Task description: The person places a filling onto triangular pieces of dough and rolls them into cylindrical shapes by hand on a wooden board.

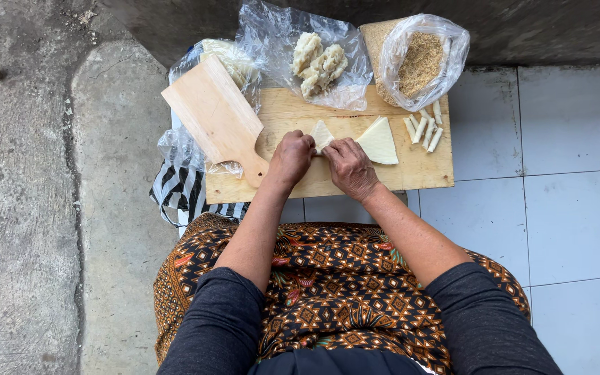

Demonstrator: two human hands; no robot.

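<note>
My left hand (291, 157) and right hand (348, 167) meet at the middle of the frame on the wooden board (411, 170), both pinching the pale wrapper sheet (376, 141). It lies just above my knuckles, its long axis running left to right and spreading toward the right, so my right hand is nearer its free part.

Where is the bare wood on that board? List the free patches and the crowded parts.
Free: the large wooden board's front strip, right of the right hand, below the pale wrapper sheet and rolled white sticks. Crowded: the back edge with plastic bags; the left, under the small paddle board.
</note>
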